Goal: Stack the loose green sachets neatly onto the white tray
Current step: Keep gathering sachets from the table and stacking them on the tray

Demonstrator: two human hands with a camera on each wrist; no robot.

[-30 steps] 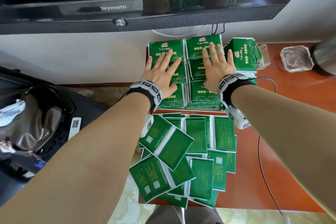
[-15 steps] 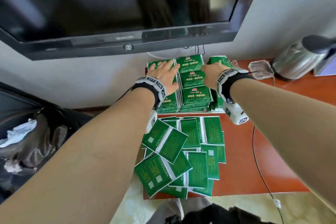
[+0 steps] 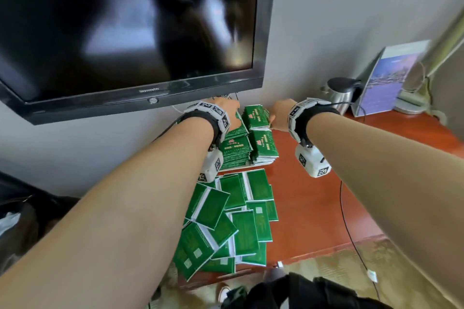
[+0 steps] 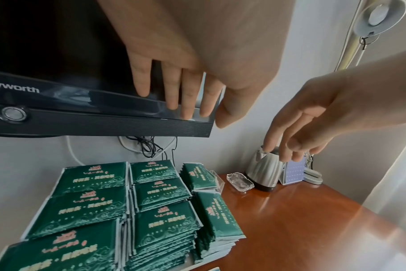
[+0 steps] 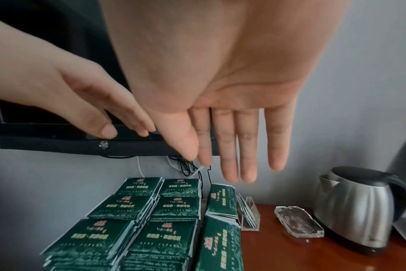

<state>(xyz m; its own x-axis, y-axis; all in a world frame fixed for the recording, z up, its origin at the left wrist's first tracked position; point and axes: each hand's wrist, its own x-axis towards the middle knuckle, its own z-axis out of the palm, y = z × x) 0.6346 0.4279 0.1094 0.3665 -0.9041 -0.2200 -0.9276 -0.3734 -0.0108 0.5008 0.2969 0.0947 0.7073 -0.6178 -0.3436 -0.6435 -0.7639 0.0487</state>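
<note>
Both hands, left [image 4: 197,64] & right [image 5: 232,91], hover empty, fingers straight, over stacked sachets [image 4: 160,216]. I reckon a careless drop topples leaning stacks; loose sachets [image 3: 233,221] overhang surface [image 3: 313,203] edge.

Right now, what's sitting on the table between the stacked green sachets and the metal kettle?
Between the stacked sachets and the kettle sit a clear acrylic holder, right beside the stacks, then a glass ashtray. The right wrist view shows it best.
</note>
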